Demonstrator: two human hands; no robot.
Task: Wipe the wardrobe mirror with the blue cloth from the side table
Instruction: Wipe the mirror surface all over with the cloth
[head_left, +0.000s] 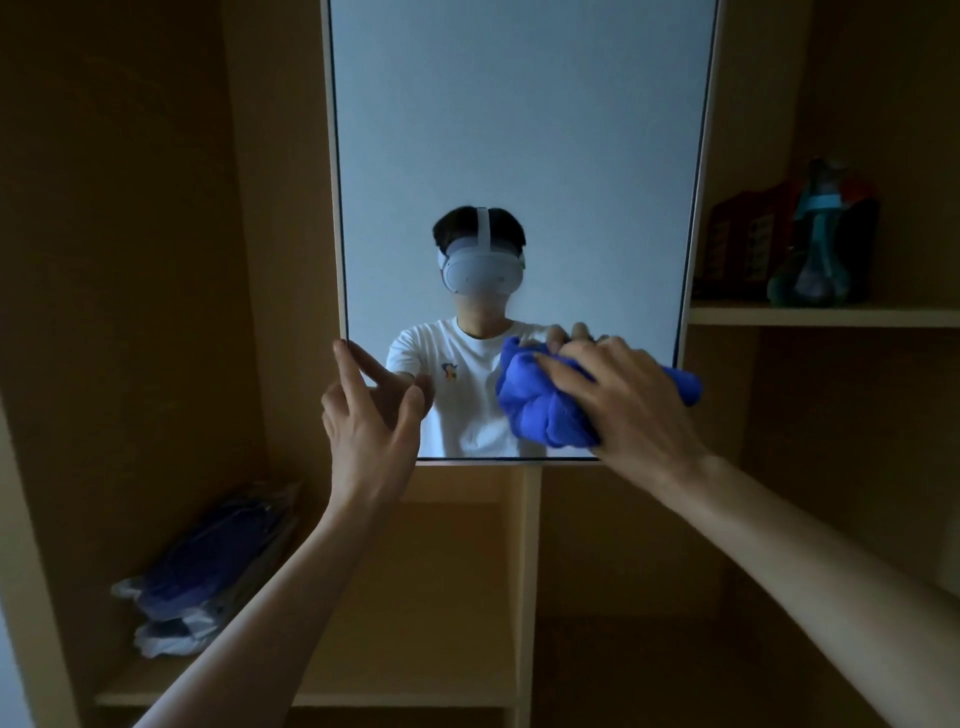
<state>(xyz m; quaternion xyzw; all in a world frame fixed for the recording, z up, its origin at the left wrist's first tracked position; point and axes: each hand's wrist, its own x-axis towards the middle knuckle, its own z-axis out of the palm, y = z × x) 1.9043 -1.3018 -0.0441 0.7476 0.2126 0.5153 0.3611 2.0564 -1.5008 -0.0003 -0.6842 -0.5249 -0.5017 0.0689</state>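
Observation:
The tall wardrobe mirror (519, 130) fills the middle of the head view, framed in pale wood. My right hand (628, 400) grips a bunched blue cloth (540, 405) and presses it against the glass at the mirror's lower right corner. My left hand (371, 410) rests with spread fingers at the mirror's lower left edge, one fingertip touching the frame. The glass reflects a person in a white shirt wearing a headset.
Wooden wardrobe shelves surround the mirror. A plastic-wrapped dark blue bundle (208, 566) lies on the lower left shelf. A bottle and a dark box (810, 244) stand on the right shelf (821, 315). A vertical divider (530, 571) runs below the mirror.

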